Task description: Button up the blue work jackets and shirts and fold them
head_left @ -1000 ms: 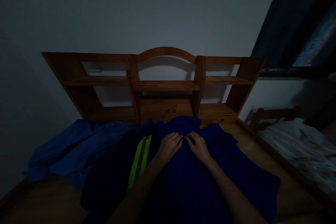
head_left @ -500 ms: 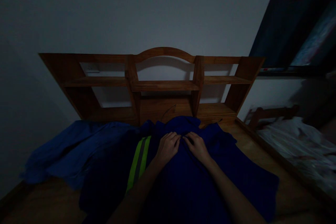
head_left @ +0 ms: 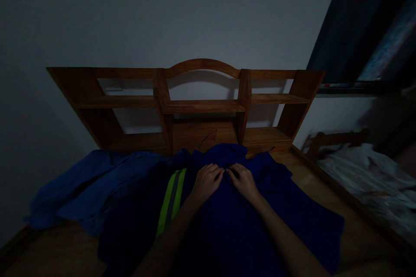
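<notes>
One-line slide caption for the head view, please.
Left hand and right hand side by side, pinching a dark blue garment in front of a wooden shelf.

A flat wooden board point(head_left: 307, 173) holds a dark blue jacket point(head_left: 227, 220). A lighter blue cloth point(head_left: 87, 186) lies on the board too, left of the jacket.

The left hand point(head_left: 208, 180) and right hand point(head_left: 243, 180) are pinching a bit of the garment point(head_left: 227, 220) too small and dark to tell, their own fingers hiding most of it. The left forearm point(head_left: 177, 227) is covering the lower end of the stripe point(head_left: 166, 201), and the bottom edge is cutting off both arms and the garment. The right edge is cropping the bag point(head_left: 367, 171) and window point(head_left: 344, 30).
</notes>
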Action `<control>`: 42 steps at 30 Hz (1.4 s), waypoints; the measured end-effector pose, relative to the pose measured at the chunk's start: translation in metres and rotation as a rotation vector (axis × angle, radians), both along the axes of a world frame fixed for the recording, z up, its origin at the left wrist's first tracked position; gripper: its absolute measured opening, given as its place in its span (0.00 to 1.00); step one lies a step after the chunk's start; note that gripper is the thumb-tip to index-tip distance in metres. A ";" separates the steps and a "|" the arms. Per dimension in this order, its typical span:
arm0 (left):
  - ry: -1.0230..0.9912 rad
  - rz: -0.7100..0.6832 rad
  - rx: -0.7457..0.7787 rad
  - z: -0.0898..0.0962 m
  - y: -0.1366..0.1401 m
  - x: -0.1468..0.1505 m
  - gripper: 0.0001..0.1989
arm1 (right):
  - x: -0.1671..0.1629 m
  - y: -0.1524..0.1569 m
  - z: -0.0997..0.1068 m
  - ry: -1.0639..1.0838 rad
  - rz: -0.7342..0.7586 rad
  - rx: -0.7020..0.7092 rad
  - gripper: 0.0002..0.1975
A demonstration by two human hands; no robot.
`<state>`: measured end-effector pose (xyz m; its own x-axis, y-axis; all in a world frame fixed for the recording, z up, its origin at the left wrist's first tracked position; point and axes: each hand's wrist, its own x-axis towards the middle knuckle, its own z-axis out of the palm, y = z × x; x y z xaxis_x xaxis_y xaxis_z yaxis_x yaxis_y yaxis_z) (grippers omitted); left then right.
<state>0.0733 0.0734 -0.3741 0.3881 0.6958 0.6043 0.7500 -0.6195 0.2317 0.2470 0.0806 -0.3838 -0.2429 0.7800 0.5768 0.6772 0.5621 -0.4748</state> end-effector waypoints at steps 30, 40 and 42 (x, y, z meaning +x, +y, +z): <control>-0.073 0.049 -0.118 -0.006 0.004 -0.003 0.08 | -0.001 -0.005 0.007 0.044 0.024 0.012 0.06; 0.015 0.577 -0.044 -0.001 0.010 -0.038 0.08 | 0.077 -0.012 0.012 -0.175 -0.393 0.026 0.28; 0.056 0.668 -0.060 -0.002 0.008 -0.042 0.08 | 0.102 -0.017 0.003 -0.085 -0.501 -0.092 0.28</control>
